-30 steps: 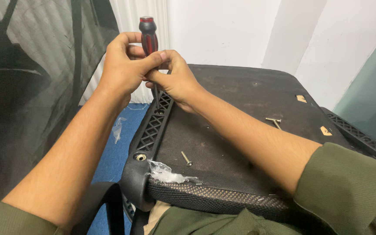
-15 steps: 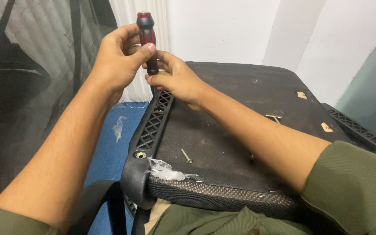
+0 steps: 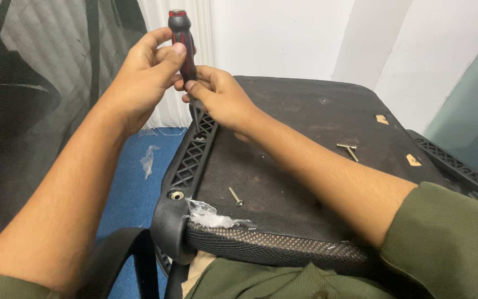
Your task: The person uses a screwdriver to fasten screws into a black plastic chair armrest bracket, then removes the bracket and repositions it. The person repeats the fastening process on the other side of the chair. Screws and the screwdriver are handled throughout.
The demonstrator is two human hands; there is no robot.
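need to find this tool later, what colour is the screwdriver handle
Black and red screwdriver handle, red band at its top, held in the left hand. Only the head view shows it.

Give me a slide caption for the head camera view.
Both hands, left hand and right hand, steady a red-and-black-handled screwdriver on an upturned black chair seat.

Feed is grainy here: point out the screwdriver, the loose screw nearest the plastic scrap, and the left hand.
screwdriver [image 3: 180,34], head view, on its red-black handle.
loose screw [image 3: 235,196], head view, mid-shank.
left hand [image 3: 142,77], head view, back of hand.

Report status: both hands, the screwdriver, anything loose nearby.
Left hand grips screwdriver handle; right hand steadies its shaft. Tip down at chair frame. Loose screws on seat underside, clear of hands.
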